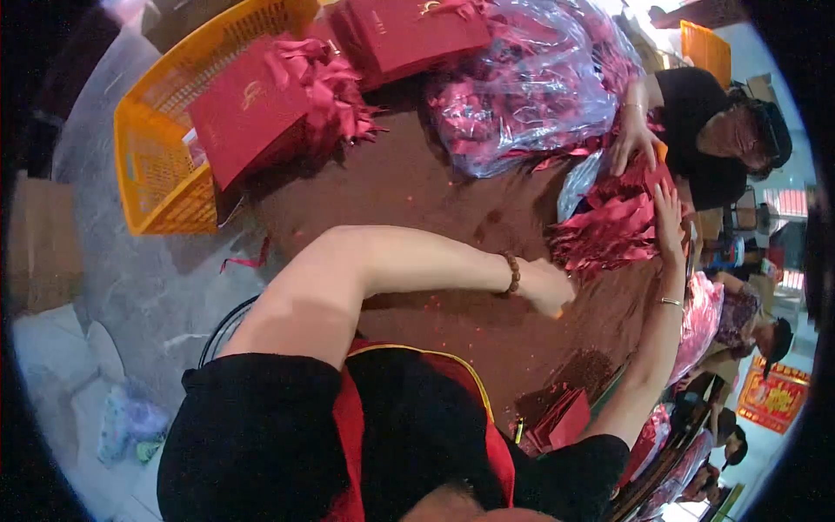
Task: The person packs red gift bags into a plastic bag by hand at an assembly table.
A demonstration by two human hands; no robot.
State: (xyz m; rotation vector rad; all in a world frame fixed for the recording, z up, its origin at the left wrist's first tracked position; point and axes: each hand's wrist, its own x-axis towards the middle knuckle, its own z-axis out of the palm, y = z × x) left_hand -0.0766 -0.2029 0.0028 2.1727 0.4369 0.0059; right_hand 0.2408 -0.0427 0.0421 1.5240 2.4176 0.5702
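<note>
My right hand [668, 217], at the end of an arm with a bangle, lies with straight fingers against a bundle of red gift bags [613, 222] with red ribbons. A co-worker's hand [635, 143] rests on the far side of that bundle. Just left of it and nearer to me is my left hand [546, 287], below a brown bead bracelet [513, 273]. Its fingers look curled, and a small orange patch shows at a fingertip. Whatever they may hold is hidden. Both hands are above a brown tabletop [417, 187].
Stacks of red bags [252, 109] with ribbons lean by a yellow plastic crate [165, 165] at far left. A clear plastic sack of red ribboned items [531, 87] covers the table's far side. More red bags [561, 422] lie near my right arm. Other people sit along the right.
</note>
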